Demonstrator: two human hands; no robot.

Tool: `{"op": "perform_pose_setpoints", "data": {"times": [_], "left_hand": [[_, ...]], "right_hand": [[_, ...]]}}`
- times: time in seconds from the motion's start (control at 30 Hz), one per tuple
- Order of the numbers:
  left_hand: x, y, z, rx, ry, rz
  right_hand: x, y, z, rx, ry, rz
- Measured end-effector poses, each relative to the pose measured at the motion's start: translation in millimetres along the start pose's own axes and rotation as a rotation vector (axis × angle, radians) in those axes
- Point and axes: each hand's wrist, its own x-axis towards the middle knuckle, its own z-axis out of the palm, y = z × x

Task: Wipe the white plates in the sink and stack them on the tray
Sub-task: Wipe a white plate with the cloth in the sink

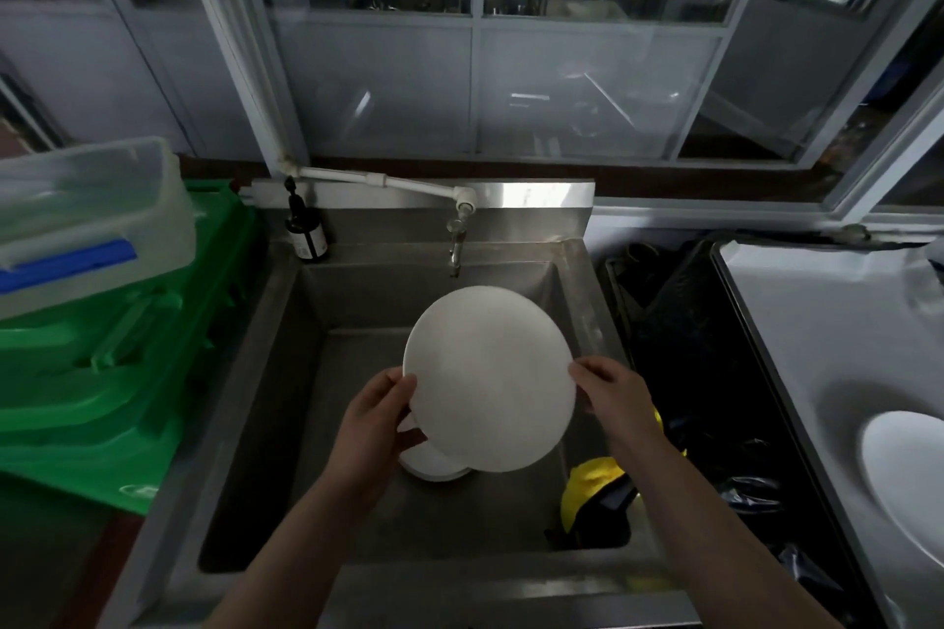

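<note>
Over the middle of the steel sink [286, 347], a white plate [488, 378] is held up off the basin floor, tilted, with its flat face turned toward the viewer; both hands have it. The left hand [378, 416] grips the plate's left rim, thumb on the front face and fingers curled behind, out of sight. The right hand [615, 396] pinches the right rim, thumb on the front, the other fingers hidden behind the plate. Under the raised plate and mostly covered by it, more white plates [434, 467] lie on the basin floor; only a near-left sliver shows, and I cannot count how many are stacked there. At the near right corner of the basin sits a yellow and dark cloth or sponge [595, 485], bunched up and hard to make out. One tap [456, 240] hangs over the far edge of the sink, fed by a white pipe [378, 181], and one dark pump bottle [305, 232] stands on the far left corner of the rim. To the left lies a stack of green plastic trays or lids [102, 373] with one clear container [87, 220] on top, cut off by the frame. To the right, past a bin lined with a black bag [689, 322], a pale tray [817, 347] carries one white plate [904, 470], cut off at the right edge.
</note>
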Motion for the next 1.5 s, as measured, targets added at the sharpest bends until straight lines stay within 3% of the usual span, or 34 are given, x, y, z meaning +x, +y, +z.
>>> {"op": "perform_pose_setpoints", "data": {"times": [0.27,0.43,0.63,1.0,1.2,1.5], "left_hand": [[2.9,4.0,-3.4,0.103,0.088,0.132],[4.1,7.4,-6.9,0.437,0.19,0.303],[8.2,11.9,-10.3,0.557,0.163,0.275],[1.2,22.2,-5.5,0.303,0.096,0.227],[2.2,24.9,-6.3,0.132,0.067,0.226],[12.7,22.1,-11.0,0.082,0.025,0.164]], "right_hand": [[-7.6,-8.1,2.4,0.157,0.01,0.058],[-15.6,-15.0,2.8,0.234,-0.016,0.083],[-17.2,-18.4,8.0,0.422,0.023,0.148],[-11.0,-22.4,8.9,0.582,0.004,0.098],[-8.1,-17.5,12.5,0.528,-0.028,0.075],[-4.4,-14.1,17.6,0.525,-0.041,0.09]]}}
